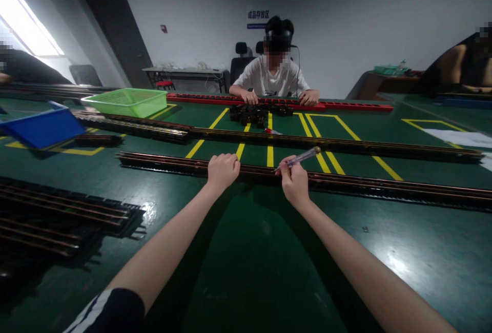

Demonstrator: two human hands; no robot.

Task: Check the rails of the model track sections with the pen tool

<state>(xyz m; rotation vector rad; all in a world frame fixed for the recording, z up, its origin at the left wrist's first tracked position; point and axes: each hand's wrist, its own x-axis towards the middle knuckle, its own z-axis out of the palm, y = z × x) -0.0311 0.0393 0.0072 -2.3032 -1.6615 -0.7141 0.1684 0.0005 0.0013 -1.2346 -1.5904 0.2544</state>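
Note:
A long black rail strip [365,185] with thin copper-coloured bars lies crosswise on the green table before me. My left hand [223,173] is closed over the strip left of its middle, fingers curled round the far side. My right hand [295,183] pinches a small screwdriver [305,155] with a clear handle and a yellowish end. The screwdriver slants, its thin tip pointing left and down at the strip; whether it touches is unclear. Behind lies a second dark strip [338,145], roughly parallel, with a small red-tipped object [272,131] beside it.
More strips [65,210] are stacked at the left. A blue tray [42,125] and a green basket [126,103] stand at the far left. Opposite, a person [274,74] rests both hands at a red rail [357,106] near black parts [249,112]. White paper [461,137] lies right.

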